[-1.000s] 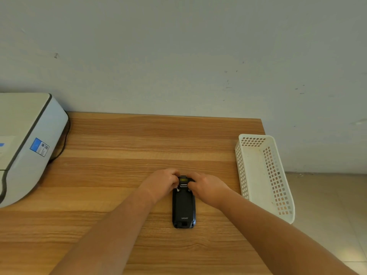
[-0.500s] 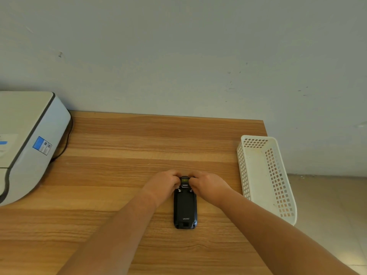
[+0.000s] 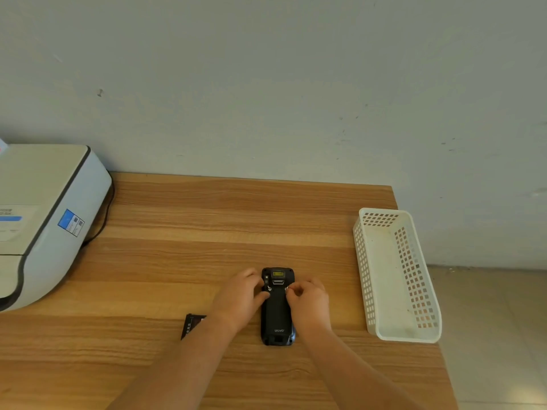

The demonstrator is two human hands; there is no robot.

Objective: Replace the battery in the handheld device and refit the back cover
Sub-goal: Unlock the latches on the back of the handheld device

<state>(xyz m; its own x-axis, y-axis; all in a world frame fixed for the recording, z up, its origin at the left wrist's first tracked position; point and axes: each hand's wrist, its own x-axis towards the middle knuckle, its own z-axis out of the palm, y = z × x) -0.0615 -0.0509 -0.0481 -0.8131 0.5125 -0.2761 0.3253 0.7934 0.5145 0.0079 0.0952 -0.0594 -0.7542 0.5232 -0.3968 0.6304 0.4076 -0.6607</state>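
From the head camera, the black device [image 3: 277, 309] lies back up on the wooden table [image 3: 183, 255], its cover on, the lettered end nearest the person. The left hand [image 3: 241, 297] curls against its left edge with a fingertip at the left latch, and the right hand [image 3: 307, 298] is pinched at the right latch — neither lifts anything. A loose battery [image 3: 191, 325] lies flat just left of the left forearm, partly hidden — a white basket [image 3: 396, 273] sits at the right edge, a printer [image 3: 41, 220] far left.
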